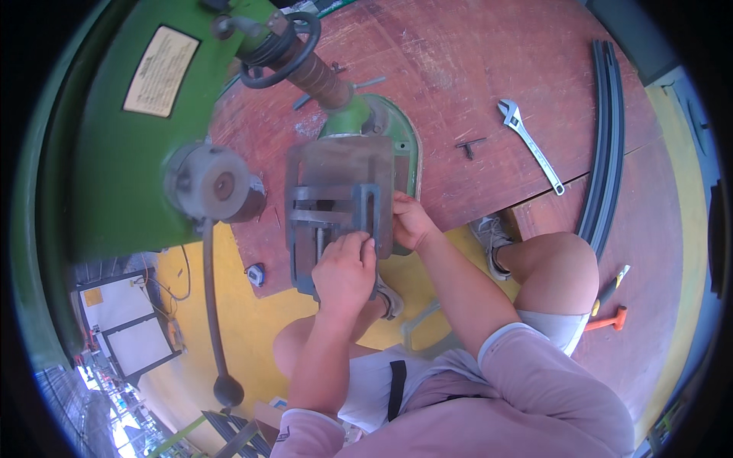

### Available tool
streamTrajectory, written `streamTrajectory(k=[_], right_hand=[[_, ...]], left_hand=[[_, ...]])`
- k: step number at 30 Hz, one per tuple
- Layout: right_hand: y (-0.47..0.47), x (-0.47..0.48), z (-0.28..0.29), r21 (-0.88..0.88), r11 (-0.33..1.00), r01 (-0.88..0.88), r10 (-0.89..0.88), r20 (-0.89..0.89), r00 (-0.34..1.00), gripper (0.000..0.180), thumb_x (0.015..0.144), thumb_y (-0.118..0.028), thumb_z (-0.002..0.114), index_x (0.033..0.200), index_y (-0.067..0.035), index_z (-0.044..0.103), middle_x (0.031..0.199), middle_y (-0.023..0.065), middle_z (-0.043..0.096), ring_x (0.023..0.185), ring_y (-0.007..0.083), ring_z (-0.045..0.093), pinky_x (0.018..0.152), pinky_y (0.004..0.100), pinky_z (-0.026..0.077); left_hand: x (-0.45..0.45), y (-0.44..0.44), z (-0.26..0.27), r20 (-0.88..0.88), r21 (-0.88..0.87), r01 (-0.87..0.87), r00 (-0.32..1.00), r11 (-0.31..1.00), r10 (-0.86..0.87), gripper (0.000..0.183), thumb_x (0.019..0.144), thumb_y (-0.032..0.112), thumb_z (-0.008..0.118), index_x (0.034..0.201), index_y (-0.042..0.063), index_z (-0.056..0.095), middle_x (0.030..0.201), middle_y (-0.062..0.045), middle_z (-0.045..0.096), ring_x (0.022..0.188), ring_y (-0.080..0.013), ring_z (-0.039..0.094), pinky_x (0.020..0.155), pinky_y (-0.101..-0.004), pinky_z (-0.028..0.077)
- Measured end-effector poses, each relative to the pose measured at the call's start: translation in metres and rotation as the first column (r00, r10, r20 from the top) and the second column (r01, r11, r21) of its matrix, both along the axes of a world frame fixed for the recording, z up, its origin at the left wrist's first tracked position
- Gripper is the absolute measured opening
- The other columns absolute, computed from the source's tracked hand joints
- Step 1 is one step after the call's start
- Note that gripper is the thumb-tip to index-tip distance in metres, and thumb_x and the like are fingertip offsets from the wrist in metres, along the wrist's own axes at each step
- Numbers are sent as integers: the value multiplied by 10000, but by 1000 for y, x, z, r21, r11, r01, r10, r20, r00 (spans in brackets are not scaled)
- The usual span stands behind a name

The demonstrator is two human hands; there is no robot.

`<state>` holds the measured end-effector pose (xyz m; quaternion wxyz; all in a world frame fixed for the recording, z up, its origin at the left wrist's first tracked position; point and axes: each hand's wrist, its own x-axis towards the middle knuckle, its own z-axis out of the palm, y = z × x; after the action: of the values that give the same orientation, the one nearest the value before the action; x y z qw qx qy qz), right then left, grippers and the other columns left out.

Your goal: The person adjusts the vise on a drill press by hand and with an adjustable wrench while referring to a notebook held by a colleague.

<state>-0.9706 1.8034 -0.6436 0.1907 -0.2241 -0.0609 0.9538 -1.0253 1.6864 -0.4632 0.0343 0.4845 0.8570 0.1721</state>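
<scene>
A steel drill press vise (pixel 326 216) with slotted side flanges lies on the worktable (pixel 346 157) of a green drill press (pixel 131 189). My left hand (pixel 346 269) is on the near end of the vise, thumb and fingers bent together at the slot of its right flange. Whatever may be between those fingertips is hidden. At the right edge of the worktable is my right hand (pixel 411 220), its fingers curled in at the rim and partly out of sight beneath it. The vise's screw (pixel 320 243) shows just left of my left hand.
The feed lever (pixel 213 320) hangs down at left. On the red bench (pixel 458 68) lie a chuck key (pixel 470 147), an adjustable wrench (pixel 532 146) and long dark profiles (pixel 606 143). A tape measure (pixel 256 275) sits near the edge. An orange hammer (pixel 613 320) lies by my right knee.
</scene>
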Motion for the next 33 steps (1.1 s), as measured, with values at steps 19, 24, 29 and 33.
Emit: streamTrajectory(k=[19,24,29,33], right_hand=[[-8,-13,-2,-99,981,-164,146,-169,975,245,925,-108,686,1160,-42,668,1027,86,718,883,204,710,747,354,599],[-6,-7,5,-142,980,-141,113,-190,975,258,907,-106,703,1152,-32,672,996,87,711,850,205,703,731,354,597],[-1,-8,-12,-88,982,-164,136,-260,956,293,872,-97,733,1149,-20,672,991,98,710,848,226,704,729,376,599],[-1,-8,-6,-86,982,-167,147,-205,968,297,863,-98,746,1146,-41,677,995,98,712,840,228,703,724,381,598]], left_hand=[[-10,-10,20,969,-224,-142,-140,964,205,294,996,73,526,1263,-14,616,1033,-89,647,855,-136,606,699,-254,483],[-45,-55,52,997,-80,-429,-28,900,75,203,993,103,537,1114,-30,631,923,-97,644,777,-135,582,645,-240,456],[-45,-77,60,985,0,-523,147,852,90,162,981,112,553,1068,-10,616,907,-82,634,739,-130,566,619,-246,436],[-17,-94,49,985,-143,-479,20,866,174,158,986,78,543,1092,1,631,936,-66,645,772,-124,569,642,-249,444]])
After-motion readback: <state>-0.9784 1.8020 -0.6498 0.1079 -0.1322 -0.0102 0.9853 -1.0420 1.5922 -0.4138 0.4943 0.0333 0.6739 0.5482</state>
